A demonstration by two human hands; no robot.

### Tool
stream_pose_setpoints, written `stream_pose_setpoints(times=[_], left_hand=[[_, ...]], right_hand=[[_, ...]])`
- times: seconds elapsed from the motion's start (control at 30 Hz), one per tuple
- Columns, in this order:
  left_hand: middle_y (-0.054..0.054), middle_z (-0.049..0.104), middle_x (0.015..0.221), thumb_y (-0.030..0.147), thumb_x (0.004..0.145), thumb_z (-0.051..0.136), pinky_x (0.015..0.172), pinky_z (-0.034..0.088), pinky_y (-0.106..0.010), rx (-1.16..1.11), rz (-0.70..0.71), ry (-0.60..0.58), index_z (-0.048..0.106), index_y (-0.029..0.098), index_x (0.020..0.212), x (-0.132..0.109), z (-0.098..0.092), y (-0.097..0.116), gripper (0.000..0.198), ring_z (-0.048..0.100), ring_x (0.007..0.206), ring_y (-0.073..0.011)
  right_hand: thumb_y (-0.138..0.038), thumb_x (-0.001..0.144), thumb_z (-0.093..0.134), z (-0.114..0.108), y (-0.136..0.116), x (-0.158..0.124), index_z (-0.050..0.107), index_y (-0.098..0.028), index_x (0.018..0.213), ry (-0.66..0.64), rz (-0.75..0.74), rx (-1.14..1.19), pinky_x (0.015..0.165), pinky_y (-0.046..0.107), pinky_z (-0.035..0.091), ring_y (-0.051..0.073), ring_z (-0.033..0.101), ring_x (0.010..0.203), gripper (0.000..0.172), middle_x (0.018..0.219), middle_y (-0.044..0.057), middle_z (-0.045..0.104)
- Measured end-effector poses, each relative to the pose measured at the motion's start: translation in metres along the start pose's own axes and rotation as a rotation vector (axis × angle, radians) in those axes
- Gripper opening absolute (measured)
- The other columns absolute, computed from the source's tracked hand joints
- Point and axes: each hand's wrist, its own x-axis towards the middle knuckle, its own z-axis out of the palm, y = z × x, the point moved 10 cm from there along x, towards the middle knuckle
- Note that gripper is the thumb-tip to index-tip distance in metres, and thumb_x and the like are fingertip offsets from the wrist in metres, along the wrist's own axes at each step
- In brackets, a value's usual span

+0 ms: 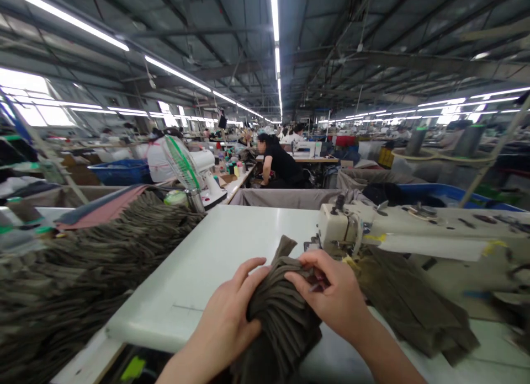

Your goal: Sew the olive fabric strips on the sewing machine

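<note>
Over the front of the white table, a bundle of dark olive fabric pieces [285, 312] is held between both hands, its layers fanned in folds. My left hand [232, 301] is wrapped round the bundle's left side, thumb below and fingers on top. My right hand [331, 287] pinches the upper right edge of the layers. Tucked in that right palm is a small reddish and metallic tool whose kind I cannot make out. Just right of my hands stands a cream sewing machine [343, 224], with more olive fabric [418, 301] lying by its bed.
A long heap of olive pieces [103, 257] lies left of the table [199, 262]. At the back left stand a white and green fan [182, 160] and a metal cup [194, 201]. A co-worker [281, 163] in black bends over a bench ahead. Blue tubs [120, 172] stand farther off.
</note>
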Motion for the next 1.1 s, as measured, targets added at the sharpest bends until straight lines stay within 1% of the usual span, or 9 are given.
stream_pose_setpoints(times=[0.07,0.27,0.43,0.57,0.63,0.7,0.8,0.93,1.1], left_hand=[[-0.009,0.042,0.155,0.002,0.061,0.050,0.081,0.059,-0.037,-0.003,0.004,0.023,0.048,0.030,0.137,0.004,-0.001,-0.005,0.081,0.068,0.097,-0.0221],[-0.009,0.027,0.165,-0.001,0.058,0.048,0.076,0.060,-0.037,0.095,0.100,0.129,0.032,0.039,0.151,-0.003,-0.006,-0.008,0.103,0.066,0.091,-0.0202],[-0.006,0.032,0.163,-0.001,0.060,0.049,0.074,0.061,-0.033,-0.036,0.007,0.153,0.042,0.039,0.145,-0.018,-0.006,-0.022,0.094,0.069,0.091,-0.0191],[-0.007,0.044,0.156,0.003,0.065,0.055,0.081,0.062,-0.032,-0.168,-0.071,0.171,0.052,0.036,0.136,-0.030,-0.010,-0.032,0.079,0.070,0.106,-0.0240],[-0.007,0.048,0.153,0.003,0.065,0.056,0.085,0.062,-0.033,-0.199,-0.075,0.159,0.054,0.036,0.135,-0.035,-0.014,-0.033,0.077,0.070,0.109,-0.0252],[-0.006,0.049,0.152,0.002,0.065,0.055,0.088,0.061,-0.033,-0.225,-0.056,0.152,0.053,0.037,0.135,-0.039,-0.018,-0.032,0.078,0.070,0.109,-0.0249],[-0.006,0.050,0.152,0.004,0.067,0.056,0.088,0.061,-0.032,-0.251,-0.036,0.143,0.052,0.039,0.136,-0.043,-0.024,-0.031,0.077,0.071,0.107,-0.0242],[-0.006,0.051,0.151,0.004,0.070,0.056,0.085,0.061,-0.030,-0.260,-0.026,0.138,0.047,0.041,0.143,-0.046,-0.025,-0.031,0.082,0.073,0.097,-0.0215],[-0.009,0.050,0.151,0.007,0.074,0.058,0.089,0.060,-0.031,-0.205,-0.005,0.282,0.059,0.032,0.127,-0.051,-0.037,-0.035,0.059,0.068,0.113,-0.0254]], right_hand=[[-0.027,0.086,0.070,0.002,0.001,0.006,0.063,-0.023,0.086,0.023,0.013,0.012,0.044,0.019,0.042,0.009,0.054,0.046,0.008,0.063,-0.005,0.064],[-0.027,0.083,0.071,0.015,0.009,0.013,0.063,-0.024,0.081,-0.012,0.091,0.081,0.046,0.018,0.042,0.009,0.054,0.047,0.009,0.061,-0.007,0.061],[-0.027,0.080,0.071,0.043,0.020,0.009,0.067,-0.022,0.082,-0.217,0.206,0.201,0.052,0.020,0.041,0.011,0.055,0.055,0.006,0.065,-0.005,0.063],[-0.040,0.086,0.066,0.074,0.033,0.011,0.069,-0.020,0.079,-0.402,0.335,0.465,0.052,0.022,0.038,0.011,0.051,0.056,0.022,0.064,-0.003,0.061],[-0.041,0.090,0.060,0.083,0.042,0.016,0.069,-0.018,0.077,-0.412,0.380,0.537,0.053,0.022,0.038,0.011,0.048,0.056,0.028,0.064,-0.002,0.061],[-0.035,0.085,0.067,0.087,0.056,0.021,0.072,-0.018,0.090,-0.356,0.424,0.504,0.052,0.022,0.035,0.009,0.043,0.055,0.018,0.075,-0.002,0.064],[-0.026,0.070,0.080,0.107,0.072,0.017,0.069,-0.021,0.114,-0.416,0.540,0.475,0.051,0.021,0.029,0.006,0.034,0.053,0.046,0.079,-0.005,0.060],[-0.043,0.066,0.082,0.146,0.073,0.000,0.068,-0.018,0.084,-0.694,0.666,0.586,0.052,0.021,0.031,0.008,0.037,0.052,0.034,0.056,-0.008,0.048],[-0.056,0.070,0.074,0.160,0.073,0.005,0.056,-0.020,0.075,-0.629,0.657,0.551,0.052,0.022,0.034,0.009,0.037,0.052,0.040,0.059,-0.007,0.048]])
